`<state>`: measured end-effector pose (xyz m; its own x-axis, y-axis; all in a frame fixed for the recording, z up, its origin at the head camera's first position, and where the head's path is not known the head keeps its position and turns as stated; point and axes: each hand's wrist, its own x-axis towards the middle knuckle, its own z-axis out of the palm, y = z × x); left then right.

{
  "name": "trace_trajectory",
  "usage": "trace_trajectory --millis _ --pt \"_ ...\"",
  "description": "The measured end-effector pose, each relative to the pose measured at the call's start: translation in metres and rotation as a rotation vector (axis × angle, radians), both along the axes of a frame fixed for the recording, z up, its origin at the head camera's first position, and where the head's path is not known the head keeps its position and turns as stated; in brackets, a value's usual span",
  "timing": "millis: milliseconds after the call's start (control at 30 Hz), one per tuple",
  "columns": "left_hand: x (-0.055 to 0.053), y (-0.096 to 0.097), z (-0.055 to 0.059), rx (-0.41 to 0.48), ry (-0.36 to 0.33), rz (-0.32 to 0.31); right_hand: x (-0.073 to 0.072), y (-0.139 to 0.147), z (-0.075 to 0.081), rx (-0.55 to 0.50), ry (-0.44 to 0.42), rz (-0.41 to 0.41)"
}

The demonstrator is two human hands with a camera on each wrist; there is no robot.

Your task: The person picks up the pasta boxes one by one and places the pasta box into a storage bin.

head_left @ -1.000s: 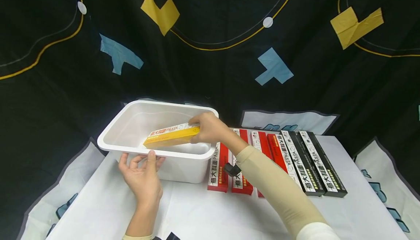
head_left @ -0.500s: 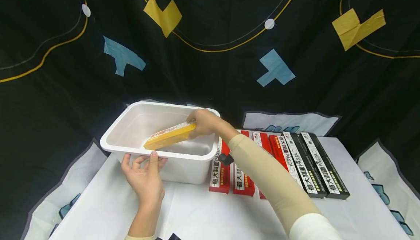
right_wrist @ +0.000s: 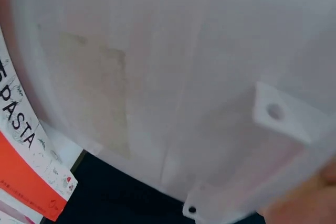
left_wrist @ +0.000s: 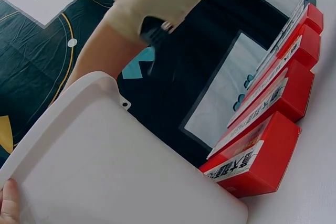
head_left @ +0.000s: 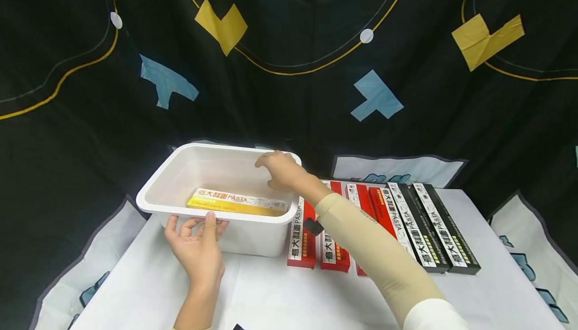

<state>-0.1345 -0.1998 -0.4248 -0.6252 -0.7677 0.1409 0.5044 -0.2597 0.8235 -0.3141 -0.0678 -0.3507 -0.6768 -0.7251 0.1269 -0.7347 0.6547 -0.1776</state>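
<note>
A white plastic bin (head_left: 253, 232) stands on the table at centre-left in the head view. My left hand (head_left: 196, 244) grips its near rim, thumb on top and fingers under the lip. Inside the bin a yellow and white pasta box (head_left: 235, 202) lies flat along the near wall. Over the bin's right end is my right hand (head_left: 282, 169), its fingers loose and apart from the box. In the left wrist view a fingertip (left_wrist: 9, 200) of my left hand shows at the rim. The right wrist view looks at the bin's outer wall (right_wrist: 157, 77), with part of the right hand at its edge.
Several red pasta boxes (head_left: 301, 239) lie in a row just right of the bin, partly under the right sleeve (head_left: 361, 239). Black pasta boxes (head_left: 444, 227) lie beyond them. A dark curtain (head_left: 289, 104) hangs behind the white table (head_left: 280, 300).
The yellow pasta box went from slanting in my right hand to lying flat in the bin. My right hand has let go of it. The left hand keeps its grip on the rim.
</note>
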Motion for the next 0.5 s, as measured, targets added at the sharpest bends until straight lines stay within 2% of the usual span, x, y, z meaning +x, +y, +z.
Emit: trace_trajectory --millis 167,333,500 --pt "-0.002 -0.001 0.000 0.000 0.000 -0.001 0.012 0.027 0.004 -0.175 0.032 -0.005" --pt "-0.001 -0.001 0.001 0.000 -0.014 0.005 0.029 0.058 -0.004 -0.387 0.037 -0.086" --pt "-0.001 0.001 0.001 0.022 -0.012 -0.004 0.044 0.085 -0.014 -0.521 0.030 -0.159"
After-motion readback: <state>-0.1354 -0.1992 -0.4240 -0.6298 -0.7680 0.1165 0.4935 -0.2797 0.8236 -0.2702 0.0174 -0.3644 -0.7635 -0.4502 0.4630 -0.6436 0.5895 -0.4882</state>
